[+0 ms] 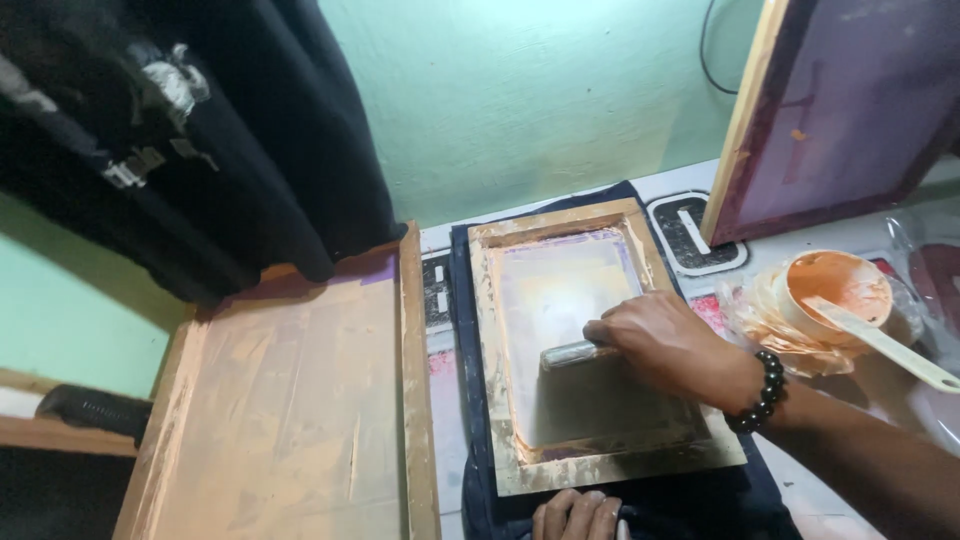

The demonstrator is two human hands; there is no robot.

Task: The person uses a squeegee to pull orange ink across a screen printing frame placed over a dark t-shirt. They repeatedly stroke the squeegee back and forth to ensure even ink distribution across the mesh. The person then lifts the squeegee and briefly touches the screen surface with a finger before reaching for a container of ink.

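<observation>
My right hand, with a black bead bracelet at the wrist, grips a squeegee pressed onto the mesh of a wooden-framed printing screen. The screen lies flat on a dark blue cloth spread over the table. My left hand rests at the near edge of the frame, fingers curled against the cloth, only partly in view.
A larger ink-stained wooden screen lies on the left. Another screen leans against the wall at the back right. A tub of orange ink with a white spatula sits on the right. Black garments hang at the upper left.
</observation>
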